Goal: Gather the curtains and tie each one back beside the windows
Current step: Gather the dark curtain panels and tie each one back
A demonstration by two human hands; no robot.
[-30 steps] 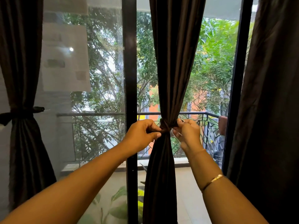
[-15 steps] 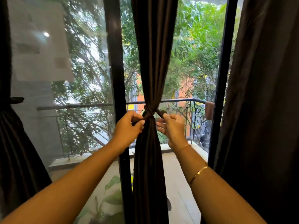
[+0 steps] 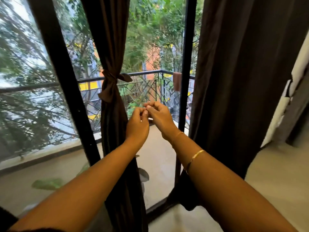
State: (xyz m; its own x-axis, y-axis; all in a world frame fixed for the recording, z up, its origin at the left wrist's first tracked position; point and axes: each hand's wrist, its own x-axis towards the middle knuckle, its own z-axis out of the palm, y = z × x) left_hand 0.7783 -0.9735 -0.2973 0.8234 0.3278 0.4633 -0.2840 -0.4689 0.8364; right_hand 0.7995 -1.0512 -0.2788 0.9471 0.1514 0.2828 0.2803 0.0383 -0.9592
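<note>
Tall glass doors with black frames (image 3: 66, 91), a metal balcony railing (image 3: 143, 73) and blurry trees outside. The middle curtain (image 3: 115, 39), soft dark brown pleats, is bunched into a narrow column and cinched by a knotted tie (image 3: 111, 79) with floppy ends. The left hand (image 3: 138, 124) and right hand (image 3: 160, 118) hang in the open gap below-right of the knot, off the cloth. Fingers are curled and the tips meet; can't tell if they pinch anything. The right curtain (image 3: 242, 81) hangs wide and untied.
</note>
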